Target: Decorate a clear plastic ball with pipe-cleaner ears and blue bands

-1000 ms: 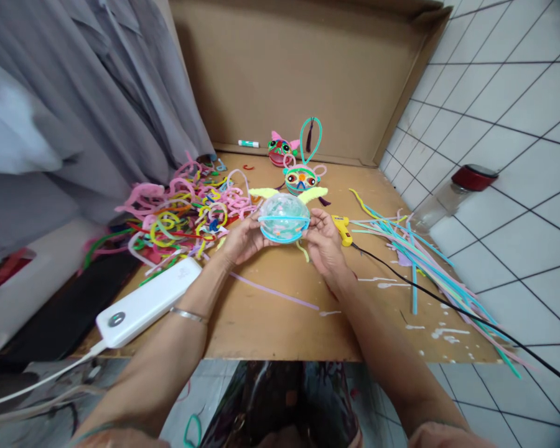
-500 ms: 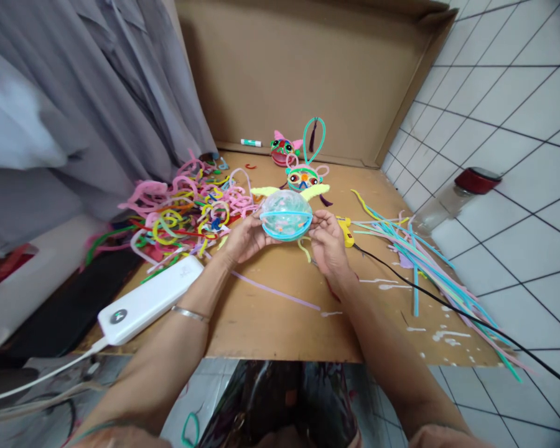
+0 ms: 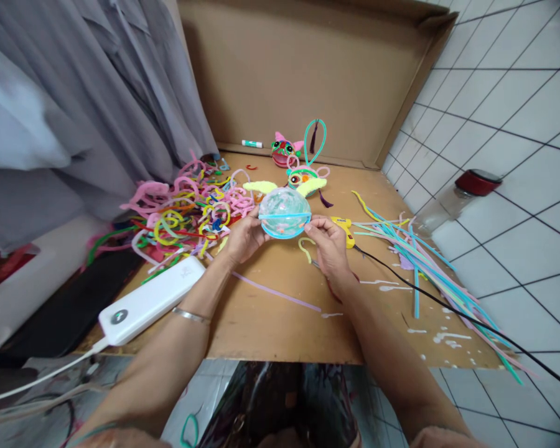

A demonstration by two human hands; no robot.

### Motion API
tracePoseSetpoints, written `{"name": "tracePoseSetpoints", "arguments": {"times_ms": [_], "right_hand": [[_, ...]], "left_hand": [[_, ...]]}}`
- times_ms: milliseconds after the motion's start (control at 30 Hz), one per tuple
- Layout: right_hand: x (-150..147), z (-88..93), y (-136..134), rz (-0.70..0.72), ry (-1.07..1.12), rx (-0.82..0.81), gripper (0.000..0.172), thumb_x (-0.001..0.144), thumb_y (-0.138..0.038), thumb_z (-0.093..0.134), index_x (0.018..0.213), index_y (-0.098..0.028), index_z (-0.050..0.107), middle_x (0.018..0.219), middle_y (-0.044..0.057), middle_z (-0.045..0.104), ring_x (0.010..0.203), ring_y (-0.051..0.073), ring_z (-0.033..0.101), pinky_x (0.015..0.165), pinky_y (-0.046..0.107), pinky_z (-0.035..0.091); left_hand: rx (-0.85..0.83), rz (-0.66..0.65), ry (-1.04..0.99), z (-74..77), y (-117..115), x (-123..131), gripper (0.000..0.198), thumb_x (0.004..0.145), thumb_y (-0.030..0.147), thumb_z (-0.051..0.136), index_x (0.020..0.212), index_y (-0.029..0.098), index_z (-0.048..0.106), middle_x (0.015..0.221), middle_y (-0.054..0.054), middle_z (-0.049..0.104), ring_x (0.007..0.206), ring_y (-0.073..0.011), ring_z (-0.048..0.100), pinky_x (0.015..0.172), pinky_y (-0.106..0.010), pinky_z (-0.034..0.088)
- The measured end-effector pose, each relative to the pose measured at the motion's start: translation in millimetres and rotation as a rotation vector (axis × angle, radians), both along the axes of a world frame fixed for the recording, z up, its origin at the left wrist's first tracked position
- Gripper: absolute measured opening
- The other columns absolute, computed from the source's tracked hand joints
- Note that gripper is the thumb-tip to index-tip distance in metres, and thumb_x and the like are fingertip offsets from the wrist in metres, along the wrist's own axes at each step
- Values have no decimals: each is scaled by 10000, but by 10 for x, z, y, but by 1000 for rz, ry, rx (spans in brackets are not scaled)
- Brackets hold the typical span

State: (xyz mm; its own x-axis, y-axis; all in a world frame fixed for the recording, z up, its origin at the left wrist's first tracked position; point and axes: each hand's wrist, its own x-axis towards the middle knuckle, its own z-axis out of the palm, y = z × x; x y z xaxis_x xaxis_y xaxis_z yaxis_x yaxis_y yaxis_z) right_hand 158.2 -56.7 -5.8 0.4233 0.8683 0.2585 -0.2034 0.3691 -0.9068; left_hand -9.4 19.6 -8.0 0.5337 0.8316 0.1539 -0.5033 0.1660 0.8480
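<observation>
Between my hands, above the table, is a clear plastic ball (image 3: pixel 284 204) ringed with light blue pipe cleaner. Two pale yellow fuzzy ears (image 3: pixel 260 186) stick out from its top. My left hand (image 3: pixel 246 238) is closed around the ball's left side. On the right side, my right hand (image 3: pixel 329 246) pinches the blue rim between thumb and fingertips. A bent pale yellow pipe cleaner (image 3: pixel 304 247) lies below the ball, close to my right hand. Behind the ball stands a decorated ball with eyes, pink loops and a teal hoop (image 3: pixel 303 177), partly hidden.
A heap of coloured pipe cleaners (image 3: pixel 191 205) lies left, with a white power bank (image 3: pixel 152 302) in front. Right are a yellow glue gun (image 3: pixel 344 231) with a black cord, long pipe cleaners (image 3: pixel 429 267) and a red-lidded jar (image 3: pixel 457 199). A pink-eared ball (image 3: pixel 284 149) stands farther back.
The ball has tilted and shifted slightly left, its ears moving with it. My right fingers have changed from curled beside it to a pinch at its rim.
</observation>
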Motion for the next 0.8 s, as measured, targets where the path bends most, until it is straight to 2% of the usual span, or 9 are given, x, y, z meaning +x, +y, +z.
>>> {"name": "tracePoseSetpoints", "arguments": {"times_ms": [233, 800], "right_hand": [[16, 0, 15, 1, 24, -19, 144, 578, -232, 785, 576, -199, 645, 823, -4, 621, 766, 133, 569, 741, 291, 472], [30, 39, 18, -28, -77, -57, 87, 573, -225, 664, 548, -194, 587, 727, -24, 555, 701, 112, 494, 673, 257, 412]], "left_hand": [[14, 15, 21, -29, 10, 2, 760, 643, 165, 536, 1402, 197, 495, 1211, -90, 697, 1028, -251, 676, 922, -435, 575], [-6, -43, -1, -55, -10, 32, 727, 687, 223, 556, 1409, 189, 476, 1177, -98, 709, 1033, -271, 687, 923, -490, 573]]}}
